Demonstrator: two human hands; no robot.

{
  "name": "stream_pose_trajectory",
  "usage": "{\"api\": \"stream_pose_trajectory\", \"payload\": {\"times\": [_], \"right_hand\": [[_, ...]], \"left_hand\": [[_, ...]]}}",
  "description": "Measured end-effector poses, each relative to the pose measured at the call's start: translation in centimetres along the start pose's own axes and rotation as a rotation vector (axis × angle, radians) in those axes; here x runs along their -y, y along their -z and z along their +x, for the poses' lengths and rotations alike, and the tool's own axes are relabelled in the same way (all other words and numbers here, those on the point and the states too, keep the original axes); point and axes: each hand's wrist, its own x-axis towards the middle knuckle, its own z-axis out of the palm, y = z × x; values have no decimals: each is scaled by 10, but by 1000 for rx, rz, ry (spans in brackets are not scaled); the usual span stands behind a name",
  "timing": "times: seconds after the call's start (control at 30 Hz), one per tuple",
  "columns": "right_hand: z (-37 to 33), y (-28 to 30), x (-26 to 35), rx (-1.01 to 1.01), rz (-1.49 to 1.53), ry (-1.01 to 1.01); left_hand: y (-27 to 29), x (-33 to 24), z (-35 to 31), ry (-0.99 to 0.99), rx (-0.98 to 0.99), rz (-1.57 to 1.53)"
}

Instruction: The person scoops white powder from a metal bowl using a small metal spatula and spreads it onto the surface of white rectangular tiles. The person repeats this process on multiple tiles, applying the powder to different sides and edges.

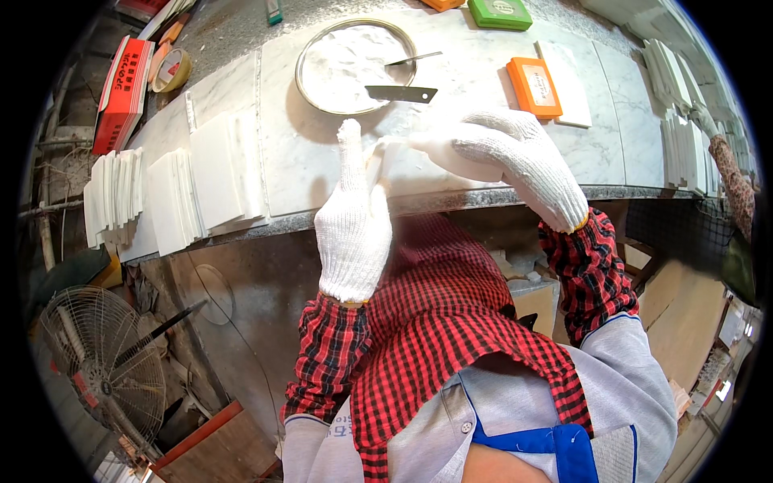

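Observation:
Both my hands wear white knitted gloves. My right hand (515,153) is wrapped round a white squeeze bottle (457,158), whose narrow nozzle points left towards my left hand (353,229). The left hand is closed with a finger stretched up, near the nozzle; a thin pale thing seems to be in its grip, too hidden to name. Just beyond stands a round metal basin (301,85) of white powder (346,60). A dark flat scraper blade (403,94) and a thin metal handle (415,59) lie across its right side.
White tiles (221,173) lean in stacks at the left; more tiles (684,153) stand at the right. An orange box (534,87) lies beside a flat white slab (568,88), with a green box (499,13) farther back. A red box (123,95), tape roll (171,71) and floor fan (101,370) are left.

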Motion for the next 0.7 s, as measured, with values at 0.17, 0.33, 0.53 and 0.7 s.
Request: {"api": "stream_pose_trajectory", "payload": {"times": [0.17,0.33,0.53,0.7], "right_hand": [[-2,-3,0,-20,-7,16],[-1,6,3,-21,5,-35],[-8,29,-14,-106,118,-37],[26,30,-54,-253,126,146]], "left_hand": [[-1,1,-1,9,-2,-11],[-1,0,-3,17,-17,-18],[3,1,0,42,25,-46],[15,-2,14,102,176,-1]]}}
